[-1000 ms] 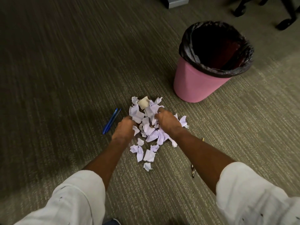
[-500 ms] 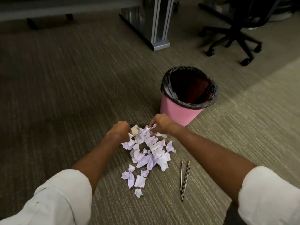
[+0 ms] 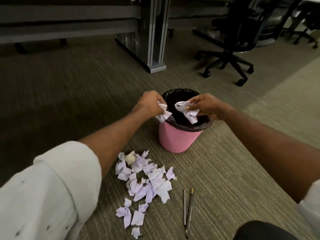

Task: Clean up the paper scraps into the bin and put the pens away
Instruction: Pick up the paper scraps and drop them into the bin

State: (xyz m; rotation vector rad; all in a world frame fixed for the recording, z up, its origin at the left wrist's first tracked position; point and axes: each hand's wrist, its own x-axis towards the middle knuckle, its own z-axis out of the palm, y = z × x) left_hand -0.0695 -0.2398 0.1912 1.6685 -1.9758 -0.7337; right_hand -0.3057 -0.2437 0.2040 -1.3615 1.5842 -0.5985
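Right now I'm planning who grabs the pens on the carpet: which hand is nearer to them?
Right, though only slightly. The right hand and left hand both hold scraps over the bin, far above the pens.

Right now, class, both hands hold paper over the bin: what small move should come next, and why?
Probably open both hands. The left hand and right hand each grip scraps above the black-lined pink bin, so they should drop in. The pile still waits.

Single head view, looking forward-down at carpet (image 3: 225,170), near.
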